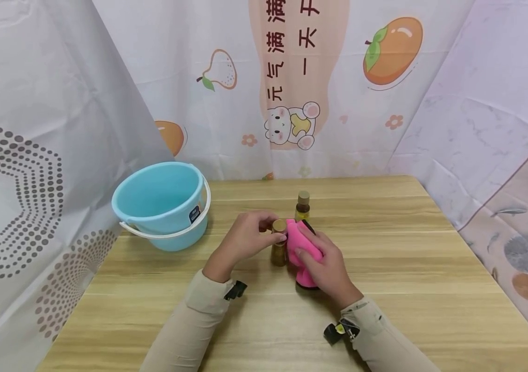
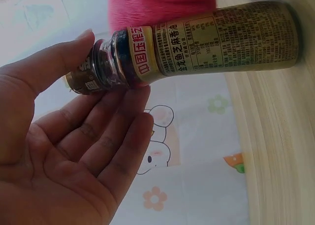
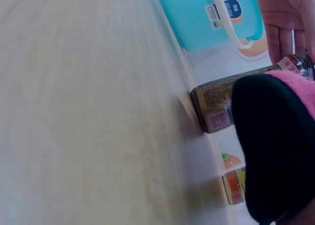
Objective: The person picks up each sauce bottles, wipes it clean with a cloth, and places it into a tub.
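Observation:
A brown glass bottle of sesame oil (image 2: 216,40) with a gold cap stands upright on the table. My left hand (image 1: 247,235) pinches it at the cap and neck, thumb on one side and fingers on the other. In my right hand (image 1: 333,266) is a soft pink, fuzzy cloth (image 1: 302,248) with black parts, gripped right beside the bottle. The cloth's rounded black side (image 3: 268,146) covers part of the bottle in the right wrist view. Just behind stands a second bottle (image 1: 303,206) with a gold cap and yellow label, its lower part hidden by the cloth.
A light blue bucket (image 1: 161,227) with a white handle stands at the table's back left. The wooden table (image 1: 412,248) reaches back to a printed curtain (image 1: 226,124), and more curtain hangs at both sides.

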